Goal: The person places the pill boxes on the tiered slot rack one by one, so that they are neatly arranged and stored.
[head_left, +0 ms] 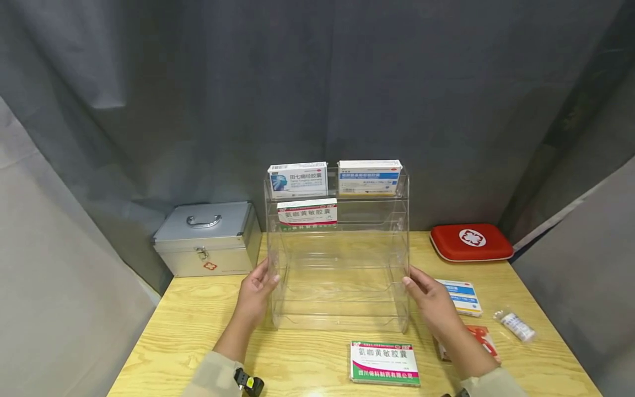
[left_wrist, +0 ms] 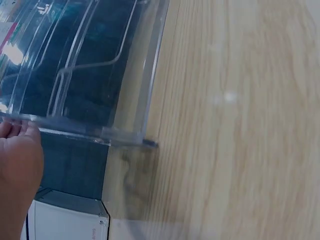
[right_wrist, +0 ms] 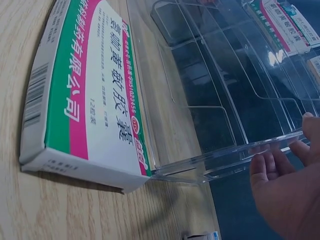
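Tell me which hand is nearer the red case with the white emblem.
Right: the right hand holds the side of the clear rack nearest the red case; the left hand holds the opposite side, farther away.

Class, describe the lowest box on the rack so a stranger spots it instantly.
Find the clear rack. At its top are a left box and a right box. Beneath the left one sits the lowest box, set apart from both by pink and green.
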